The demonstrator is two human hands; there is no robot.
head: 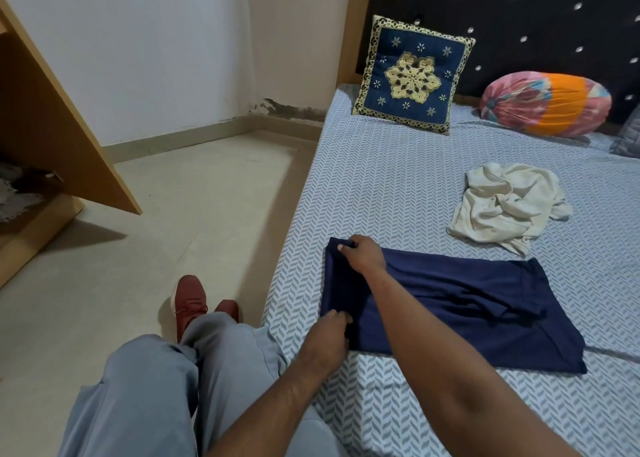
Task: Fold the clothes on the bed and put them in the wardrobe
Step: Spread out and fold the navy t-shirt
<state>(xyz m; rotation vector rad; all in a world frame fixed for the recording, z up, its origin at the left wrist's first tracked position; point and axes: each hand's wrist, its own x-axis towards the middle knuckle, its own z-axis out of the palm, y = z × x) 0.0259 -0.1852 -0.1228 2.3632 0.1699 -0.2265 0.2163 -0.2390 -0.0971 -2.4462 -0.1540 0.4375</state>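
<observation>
Navy garment (467, 311), laid flat on the bed (381, 179) at centre right of the frame, long axis running left to right. The right hand (363, 254) pinches the far corner of its left edge, fingers curled onto the cloth; the left hand (329, 332) pinches the near corner of the same edge, thumb and fingers closed on the fabric. Step in hand, as judged: carrying this left edge across to the right to halve the garment. To do it well, raise both corners together and level; keep the edge taut between the hands; lay it flush on the opposite hem; press out the creases showing in the middle. A crumpled white garment (509, 207) lies just beyond, not yet folded; the wardrobe (52, 110), open, stands at upper left across the floor; an embroidered cushion (412, 74) and a striped bolster (547, 103) lean against the headboard (519, 24).
</observation>
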